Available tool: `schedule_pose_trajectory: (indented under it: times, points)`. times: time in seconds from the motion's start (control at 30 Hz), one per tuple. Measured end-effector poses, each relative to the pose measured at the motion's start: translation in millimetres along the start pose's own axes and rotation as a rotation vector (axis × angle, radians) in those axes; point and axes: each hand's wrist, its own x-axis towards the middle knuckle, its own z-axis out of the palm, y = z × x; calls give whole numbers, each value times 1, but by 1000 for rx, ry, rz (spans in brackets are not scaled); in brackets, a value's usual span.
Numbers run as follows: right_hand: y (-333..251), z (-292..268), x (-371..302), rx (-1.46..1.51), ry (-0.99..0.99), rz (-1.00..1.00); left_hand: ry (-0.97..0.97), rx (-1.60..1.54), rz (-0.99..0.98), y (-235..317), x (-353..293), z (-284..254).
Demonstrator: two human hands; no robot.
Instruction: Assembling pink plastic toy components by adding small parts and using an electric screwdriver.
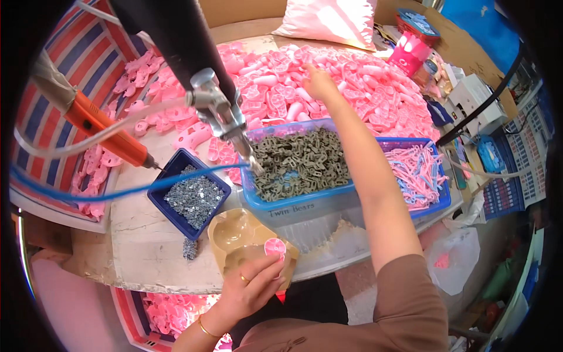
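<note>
— Pink parts by the hundred cover the table (146, 252); how many bins?
— Three: one of grey pieces (299, 161), one of screws (192, 196), one of pink and blue strips (417, 170).
— And the hands?
— Left hand (249, 290) pinches a round pink disc (274, 247) over a tan mould (240, 234); right hand (319, 82) reaches into the pink heap (363, 82), fingers' grip hidden.

a white pillow (328, 20) lies beside a white box (478, 100).
</note>
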Motion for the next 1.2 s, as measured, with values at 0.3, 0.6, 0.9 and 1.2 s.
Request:
schedule_pose_trajectory:
  times: [0.3, 0.6, 0.9, 1.2]
  points:
    - [8, 11, 16, -195, 140, 35, 11, 77, 34, -5, -25, -1]
    - [-73, -80, -129, 443, -236, -229, -119, 156, -38, -7, -39, 27]
    - [-142, -90, -311, 508, -406, -578, 23, 232, 139, 0, -58, 27]
    - [-172, -51, -359, 278, -451, -781, 161, 174, 157, -6, -80, -10]
